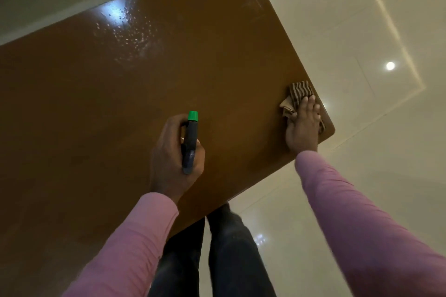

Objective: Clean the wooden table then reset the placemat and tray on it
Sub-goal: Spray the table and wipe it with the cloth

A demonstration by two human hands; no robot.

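Head view showed a spray bottle (pixel 190 142) as the only container, seen from above; its body was hidden under the grip, so I could not tell what it held. Its long axis ran from 6 to 12 o'clock, with the green nozzle (pixel 193 116) at the far end, pointing toward 12 o'clock above the wooden surface (pixel 120 103). That glossy brown surface filled the picture from 9 o'clock to the centre, its rounded near corner at 3 o'clock. Fine droplets (pixel 135 38) glistened on it toward 11 o'clock. The left hand (pixel 173 152) was curled tightly round the bottle's head, near the centre. The right hand (pixel 303 125) lay flat with straight fingers, pressing a striped cloth (pixel 299 94) onto the surface just inside that corner. Pink sleeves (pixel 362 224) covered both arms, and a pale shiny floor (pixel 362 31) lay beyond, from 1 to 5 o'clock.
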